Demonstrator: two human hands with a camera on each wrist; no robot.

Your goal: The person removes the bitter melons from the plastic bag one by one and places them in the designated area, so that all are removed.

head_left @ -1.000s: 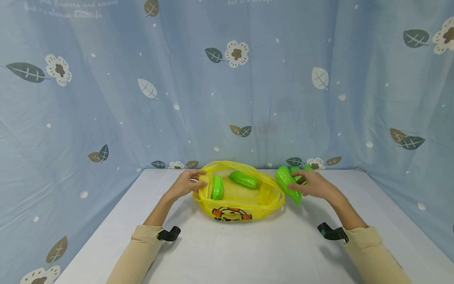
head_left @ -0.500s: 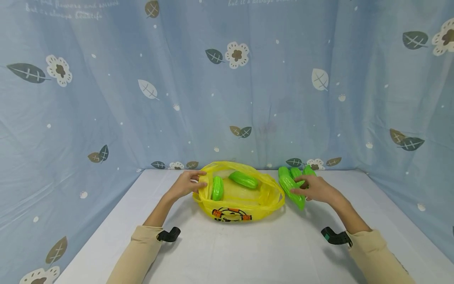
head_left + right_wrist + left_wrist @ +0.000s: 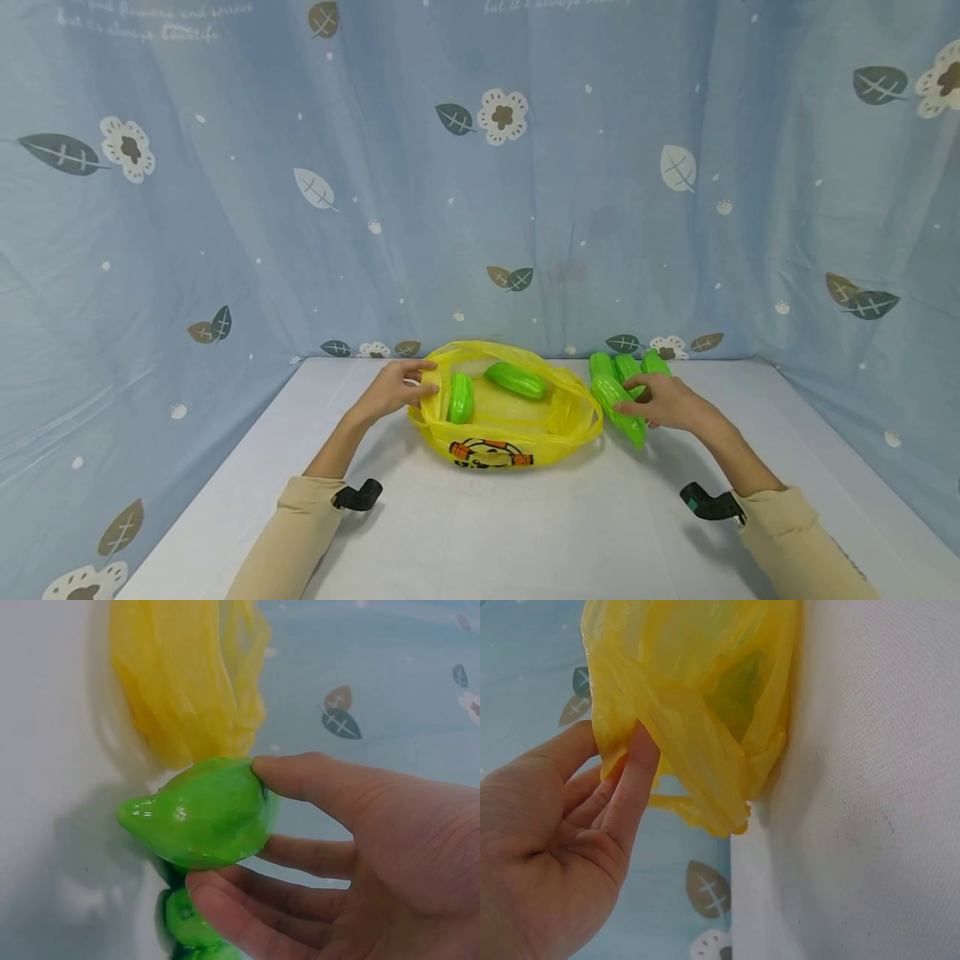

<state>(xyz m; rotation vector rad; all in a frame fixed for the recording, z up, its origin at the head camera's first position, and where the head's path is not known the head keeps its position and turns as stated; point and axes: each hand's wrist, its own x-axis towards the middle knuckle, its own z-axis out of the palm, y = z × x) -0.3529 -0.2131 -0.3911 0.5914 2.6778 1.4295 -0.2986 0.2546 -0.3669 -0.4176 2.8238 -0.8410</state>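
My left hand [image 3: 392, 390] pinches the left rim of a yellow plastic bag [image 3: 487, 446] between thumb and fingers. The bag's mouth gapes upward, and a panda-like print marks its front. Two glossy green toy gourds lie inside: a short-looking gourd [image 3: 461, 398] at the left and a longer gourd [image 3: 517, 380] at the back. To the right of the bag, my right hand [image 3: 670, 402] grips another ridged green gourd [image 3: 202, 814] by its sides, its pointed tip toward the front. The right wrist view shows thumb and fingertips on opposite sides of it.
Behind the right hand are more green gourds [image 3: 655, 362], partly hidden by the hand and the held gourd. A white cloth covers the table [image 3: 517, 533]. A blue patterned curtain [image 3: 600, 217] closes off the back and both sides.
My right hand has shifted slightly right and toward the front with the green gourd, showing more of the gourds behind. My left hand stays on the bag's rim.
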